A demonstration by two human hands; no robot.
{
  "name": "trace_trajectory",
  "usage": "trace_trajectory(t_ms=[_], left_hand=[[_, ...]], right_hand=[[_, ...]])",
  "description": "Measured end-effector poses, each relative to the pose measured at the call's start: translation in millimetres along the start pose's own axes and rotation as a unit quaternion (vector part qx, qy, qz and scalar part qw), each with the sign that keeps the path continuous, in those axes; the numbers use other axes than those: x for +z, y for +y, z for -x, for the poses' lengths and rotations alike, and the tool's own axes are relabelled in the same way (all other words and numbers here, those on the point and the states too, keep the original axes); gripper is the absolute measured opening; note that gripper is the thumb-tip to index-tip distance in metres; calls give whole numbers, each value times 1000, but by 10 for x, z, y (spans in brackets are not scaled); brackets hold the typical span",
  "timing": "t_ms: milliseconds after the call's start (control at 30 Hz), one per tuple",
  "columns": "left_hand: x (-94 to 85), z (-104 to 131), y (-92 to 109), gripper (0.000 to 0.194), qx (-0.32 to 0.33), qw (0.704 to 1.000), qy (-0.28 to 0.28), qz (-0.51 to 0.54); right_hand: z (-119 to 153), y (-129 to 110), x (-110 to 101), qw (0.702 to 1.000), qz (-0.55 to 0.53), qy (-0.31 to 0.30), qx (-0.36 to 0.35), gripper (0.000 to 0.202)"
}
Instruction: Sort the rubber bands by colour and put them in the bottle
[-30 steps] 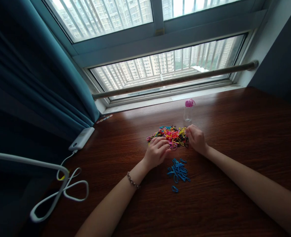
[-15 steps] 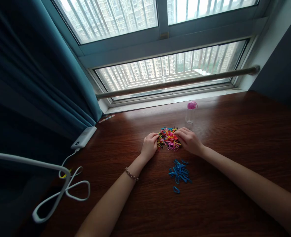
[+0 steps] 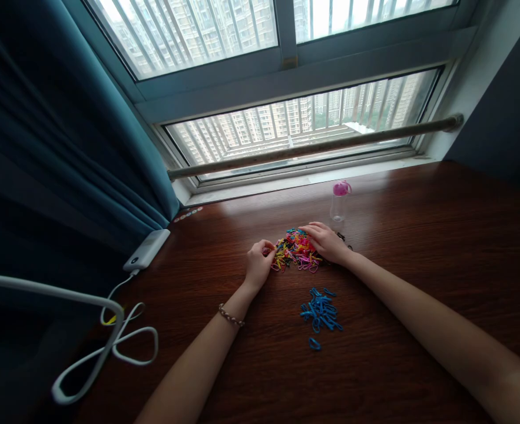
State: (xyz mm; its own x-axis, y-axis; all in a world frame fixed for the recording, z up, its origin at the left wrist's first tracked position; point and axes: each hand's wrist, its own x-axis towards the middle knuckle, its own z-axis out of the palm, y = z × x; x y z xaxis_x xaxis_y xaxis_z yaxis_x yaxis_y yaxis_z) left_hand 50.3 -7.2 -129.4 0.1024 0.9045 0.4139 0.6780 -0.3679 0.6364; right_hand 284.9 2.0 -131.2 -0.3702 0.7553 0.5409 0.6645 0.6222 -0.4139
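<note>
A heap of small multicoloured rubber bands (image 3: 295, 252), mostly pink, red, yellow and black, lies on the dark wooden table. At its left edge is my left hand (image 3: 258, 264), fingers curled and thumb close to the index finger; what they grip is too small to make out. My right hand (image 3: 328, 242) rests over the heap's right side with fingers stretched out, hiding part of it. Nearer to me lies a separate pile of blue rubber bands (image 3: 320, 311), with one loose blue band (image 3: 314, 344) just below it.
A clear bottle with a pink lid (image 3: 338, 203) stands behind the heap. To the left, a white power bank (image 3: 147, 250) lies by the curtain (image 3: 153, 176), with a looped white cable (image 3: 136, 335). A metal rail (image 3: 313, 151) crosses the window beyond the wooden table (image 3: 419, 247).
My left hand has shifted slightly left, and bands at the heap's left edge have spread that way. My right hand has moved left over the heap, its fingers flatter; dark bands now show beyond it.
</note>
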Motion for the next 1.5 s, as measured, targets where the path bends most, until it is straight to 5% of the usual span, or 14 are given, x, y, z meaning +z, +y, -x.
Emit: trace_trajectory(t_ms=[233,433,633,1033,1500], left_hand=[[-13,-7,39,9,2,1000,-20,2],[-42,18,148,17,91,992,28,-83],[5,79,240,15,161,978,-39,-129],[33,28,84,19,118,990,-21,-73],[1,2,14,13,-69,983,49,166]], right_hand=[[9,46,47,1000,24,-6,-1,34],[4,88,46,998,-16,55,29,32],[-7,61,-14,991,-47,118,51,29],[43,20,-96,963,-28,233,134,18],[65,-124,-118,982,2,183,46,17]])
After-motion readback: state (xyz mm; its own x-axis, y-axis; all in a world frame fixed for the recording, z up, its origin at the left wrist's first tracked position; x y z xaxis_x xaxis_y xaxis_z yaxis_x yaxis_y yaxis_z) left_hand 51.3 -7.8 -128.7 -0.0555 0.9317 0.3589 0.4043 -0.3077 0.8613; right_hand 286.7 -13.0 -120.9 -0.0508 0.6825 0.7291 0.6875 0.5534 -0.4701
